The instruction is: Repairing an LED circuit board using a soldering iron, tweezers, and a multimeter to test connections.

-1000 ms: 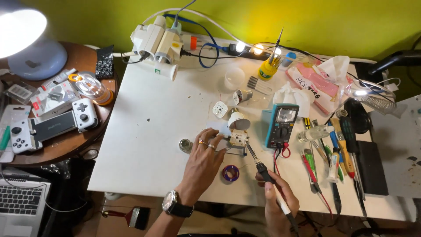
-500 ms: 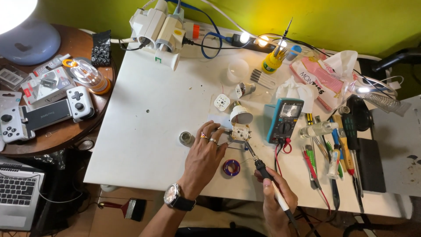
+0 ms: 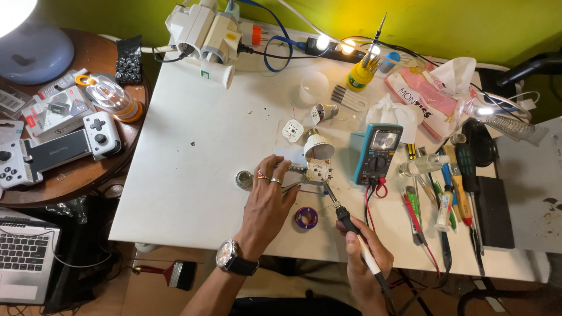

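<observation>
Soldering iron (image 3: 351,227) in our gripping right hand (image 3: 364,257) now touches the small circuit board (image 3: 318,170); our half-open left hand (image 3: 266,202) steadies nearer it.

Multimeter (image 3: 375,153); screwdrivers (image 3: 462,187); game controller (image 3: 55,147); laptop (image 3: 23,254); maybe tissues (image 3: 391,111).

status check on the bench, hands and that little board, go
Left hand steadying small square board in its clamp. Right hand gripping soldering iron, tip at board's edge. Solder spool and multimeter close by, not blocking.
</observation>
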